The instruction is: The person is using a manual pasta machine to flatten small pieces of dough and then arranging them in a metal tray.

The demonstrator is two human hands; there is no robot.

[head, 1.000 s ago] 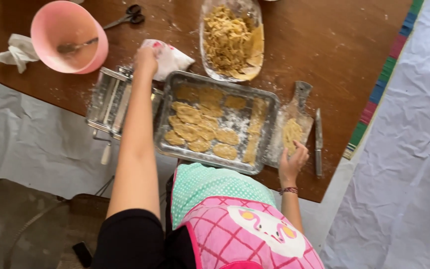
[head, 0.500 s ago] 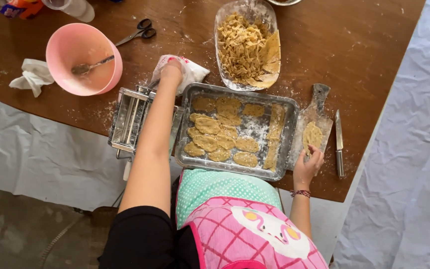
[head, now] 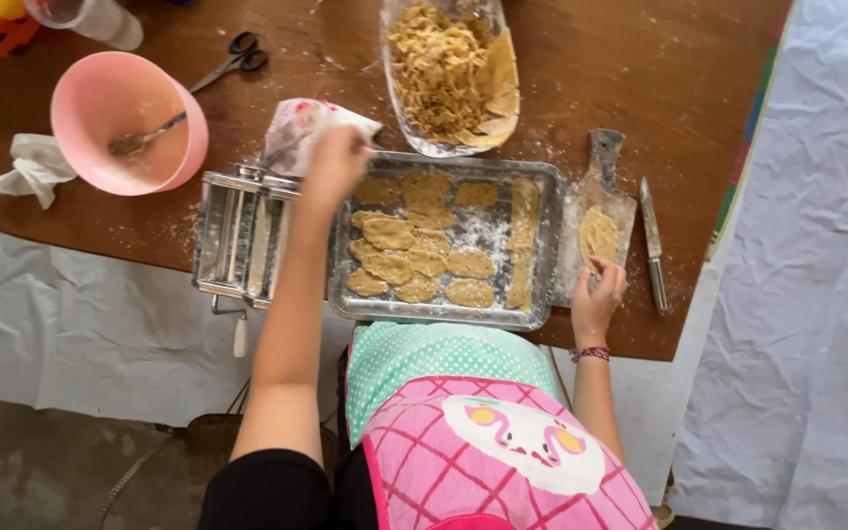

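Note:
My left hand (head: pixel 334 165) hovers over the far left corner of a metal baking tray (head: pixel 434 315), fingers bunched together, just in front of a white paper bag (head: pixel 298 120). Several flat dough pieces (head: pixel 414 250) lie floured in the tray. My right hand (head: pixel 596 300) rests its fingertips on the near end of an oval dough piece (head: pixel 599 234). That piece lies on a small wooden board (head: pixel 605 157) right of the tray.
A metal pasta roller (head: pixel 236 236) is clamped at the table edge left of the tray. Behind it stand a pink bowl (head: pixel 90 103) with a spoon, scissors (head: pixel 233 59) and a glass dish of cut pasta (head: pixel 441 69). A knife (head: pixel 652 245) lies beside the board; a crumpled cloth (head: pixel 36 169) sits far left.
My left hand has drawn back from the white bag to the tray's far left corner. My right hand stays on the dough on the board. The view has shifted.

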